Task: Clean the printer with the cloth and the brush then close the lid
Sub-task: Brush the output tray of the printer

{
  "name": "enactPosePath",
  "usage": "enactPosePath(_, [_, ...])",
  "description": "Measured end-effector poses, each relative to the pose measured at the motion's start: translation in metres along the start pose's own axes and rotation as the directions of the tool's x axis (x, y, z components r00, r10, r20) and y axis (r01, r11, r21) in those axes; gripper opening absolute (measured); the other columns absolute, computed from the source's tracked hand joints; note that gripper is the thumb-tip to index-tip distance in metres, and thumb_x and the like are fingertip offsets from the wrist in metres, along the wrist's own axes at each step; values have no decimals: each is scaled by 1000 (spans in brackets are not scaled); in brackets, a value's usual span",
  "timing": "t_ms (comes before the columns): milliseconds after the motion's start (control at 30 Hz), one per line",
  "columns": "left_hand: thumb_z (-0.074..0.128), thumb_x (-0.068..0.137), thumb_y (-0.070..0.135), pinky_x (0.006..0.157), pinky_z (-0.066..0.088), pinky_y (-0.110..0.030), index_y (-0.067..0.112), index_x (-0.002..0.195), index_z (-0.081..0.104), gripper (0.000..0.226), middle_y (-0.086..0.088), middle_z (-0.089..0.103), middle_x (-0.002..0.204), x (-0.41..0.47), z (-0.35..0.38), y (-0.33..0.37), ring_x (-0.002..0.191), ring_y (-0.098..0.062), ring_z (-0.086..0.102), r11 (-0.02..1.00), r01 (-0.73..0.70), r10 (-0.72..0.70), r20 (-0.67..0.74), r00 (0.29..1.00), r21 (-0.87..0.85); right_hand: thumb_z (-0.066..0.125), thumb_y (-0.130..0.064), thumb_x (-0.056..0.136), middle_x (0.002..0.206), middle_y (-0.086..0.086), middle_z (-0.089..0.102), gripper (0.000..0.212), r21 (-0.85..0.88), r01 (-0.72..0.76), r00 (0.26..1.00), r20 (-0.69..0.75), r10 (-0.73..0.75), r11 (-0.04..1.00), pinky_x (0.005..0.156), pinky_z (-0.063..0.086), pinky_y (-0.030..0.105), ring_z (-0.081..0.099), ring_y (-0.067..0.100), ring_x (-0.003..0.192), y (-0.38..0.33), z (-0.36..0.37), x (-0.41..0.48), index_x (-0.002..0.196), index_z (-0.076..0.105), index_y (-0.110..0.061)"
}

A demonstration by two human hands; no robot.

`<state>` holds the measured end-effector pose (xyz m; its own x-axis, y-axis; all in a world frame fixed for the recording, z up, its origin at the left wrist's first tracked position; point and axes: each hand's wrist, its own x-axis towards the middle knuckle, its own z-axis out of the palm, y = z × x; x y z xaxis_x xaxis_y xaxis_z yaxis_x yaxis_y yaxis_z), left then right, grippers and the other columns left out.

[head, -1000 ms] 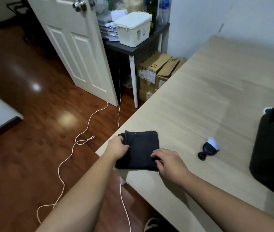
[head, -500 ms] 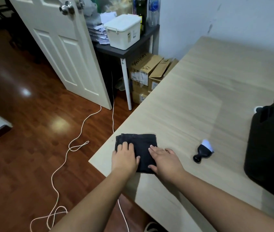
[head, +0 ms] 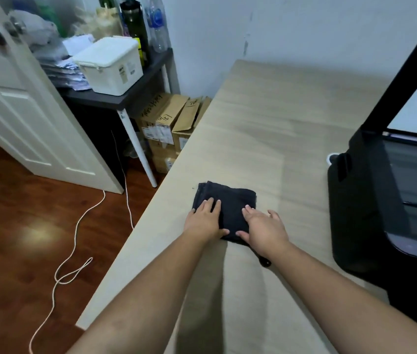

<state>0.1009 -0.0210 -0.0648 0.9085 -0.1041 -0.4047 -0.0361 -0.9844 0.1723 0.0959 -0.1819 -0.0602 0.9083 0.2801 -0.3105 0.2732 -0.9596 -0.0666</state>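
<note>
Folded black cloth (head: 228, 205) lies flat on the light wood table (head: 266, 139), near the table's left edge and well left of the printer (head: 370, 213). Cloth is a rough rectangle, layered fold edges showing at its far-left corner; long axis runs roughly left-right with a slight clockwise skew, the far edge dropping toward the right. Left hand (head: 206, 221) rests palm down on the cloth's left part, fingers (head: 208, 204) straight, close together and pointing away from the person, thumb tip at the cloth's near edge; flat and open, not gripping. Right hand (head: 263, 229) lies palm down over the near-right corner, fingers slightly spread, index and middle on the fabric, outer fingers past its right edge above the table; also open, pressing rather than pinching. Hands sit side by side with a strip of cloth visible between them. Brush (head: 265, 261): only a small black end shows, sticking out from under the right wrist on the table, so its heading can't be read. Printer is black, at the right edge of view, its scanner lid (head: 406, 72) raised and tilted back, white underside showing, grey glass bed exposed below it. Off the table to the left: white door (head: 23, 111), dark side table carrying a white storage box (head: 110, 65) and bottles, cardboard boxes (head: 166, 123) beneath it, and a white cable (head: 74, 246) looping over the wood floor.
</note>
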Motion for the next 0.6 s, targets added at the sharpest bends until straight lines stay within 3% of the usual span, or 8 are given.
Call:
enactPosePath(200, [46,91,54,119,11,-37,20,152,-1,84,0,-5,161,3,1,-4,148,-16,-1,998,-50,49,26,998,26,40,-48,94,157,-2,14,68,28,-12,1000,-22,12,1000,115,13,36,18,8,142,0,6,-3,148,16,-15])
enactPosePath(300, [41,94,51,119,10,-39,20,152,6,75,-2,1,161,-8,1,4,148,-17,2,999,-40,41,-58,998,23,46,-44,93,155,-4,24,63,217,-8,998,-55,20,976,112,22,33,25,11,140,8,-4,-10,146,24,-20])
enactPosePath(400, [42,95,46,117,13,-37,21,150,17,66,-2,9,160,-29,10,16,147,-16,8,997,-56,44,-200,979,-54,51,-33,92,133,-2,53,42,447,-29,953,-257,159,894,100,37,30,46,17,123,22,-9,-37,132,47,-22])
enactPosePath(467, [42,94,46,116,16,-35,22,149,20,64,-1,11,160,-48,22,23,147,-16,10,996,-69,54,-238,970,-55,51,-31,91,113,-4,59,30,509,-67,917,-308,254,858,85,41,28,52,17,108,26,-5,-62,120,54,-24])
enactPosePath(533, [42,94,47,115,17,-33,23,149,20,63,-1,10,160,-66,38,29,147,-16,11,996,-78,68,-228,971,-32,49,-36,89,104,-4,60,26,429,-87,921,-309,237,899,78,43,30,55,19,102,24,7,-82,113,55,-27])
enactPosePath(600, [41,94,47,115,16,-33,24,148,20,62,-1,9,160,-82,54,30,146,-16,12,996,-82,74,-207,975,-30,45,-45,89,106,-1,60,34,251,-91,959,-240,153,964,77,44,33,56,22,102,19,20,-94,120,48,-31])
